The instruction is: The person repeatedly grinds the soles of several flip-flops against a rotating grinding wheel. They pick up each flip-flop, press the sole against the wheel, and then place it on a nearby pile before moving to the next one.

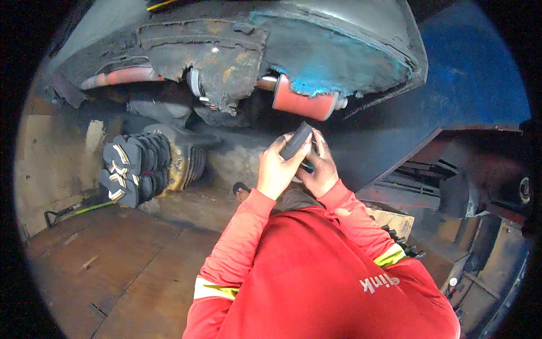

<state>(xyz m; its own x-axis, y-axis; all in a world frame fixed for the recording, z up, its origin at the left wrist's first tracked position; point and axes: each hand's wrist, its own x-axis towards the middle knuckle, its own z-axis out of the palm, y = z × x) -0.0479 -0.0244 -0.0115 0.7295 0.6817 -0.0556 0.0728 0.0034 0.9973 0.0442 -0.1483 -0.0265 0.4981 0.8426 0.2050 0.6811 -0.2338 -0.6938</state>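
Observation:
Both of my hands grip a black flip-flop (297, 141), tilted with its thick edge toward me, just in front of the machine. My left hand (276, 161) has its thumb along the near side of the sole. My right hand (322, 164) is closed around the other side, and a bit of teal shows by its palm. The flip-flop's strap is hidden by my fingers. Just beyond my hands is a red sanding drum (305, 101), looking blurred as if spinning; the flip-flop appears apart from it.
A dust-caked hood (339, 48) overhangs the drum, with a second red roller (124, 75) farther left. Stacked black flip-flops (130, 155) stand at the left beside stacked plastic stools (189, 161). A blue panel (457, 85) rises at right, above dark shelving (418, 183).

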